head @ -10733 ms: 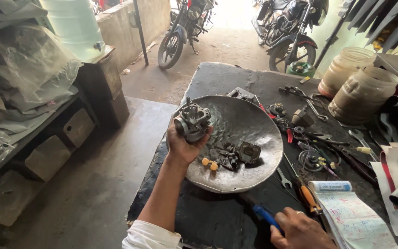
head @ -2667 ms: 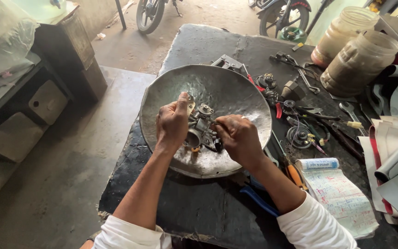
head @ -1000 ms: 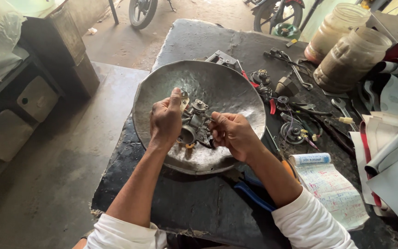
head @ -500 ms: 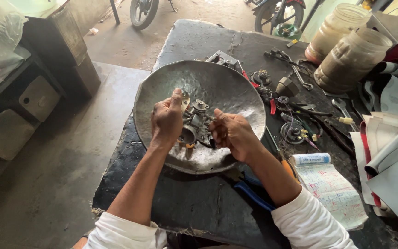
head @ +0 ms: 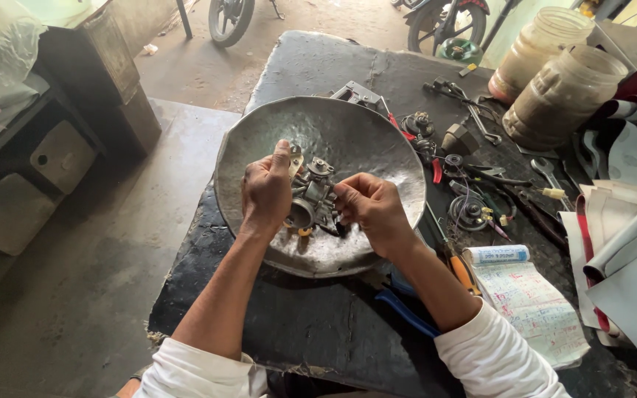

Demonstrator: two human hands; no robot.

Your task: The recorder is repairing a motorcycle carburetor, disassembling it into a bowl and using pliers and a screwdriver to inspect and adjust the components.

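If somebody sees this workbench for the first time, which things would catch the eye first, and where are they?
The eye goes first to the wide, dented grey metal bowl in the middle of the dark workbench. Over it, the left hand and right hand hold a small grey metal carburettor between them. At the far right stand two cloudy plastic jars, beyond a scatter of hand tools.

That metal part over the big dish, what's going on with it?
A person holds a small metal engine part, likely a carburettor, in both bare hands over a wide, dented metal dish on a dark workbench. The left hand grips its side while the right hand works at it with the fingertips. Loose tools, blue-handled pliers, two cloudy plastic jars and a paper booklet lie to the right.
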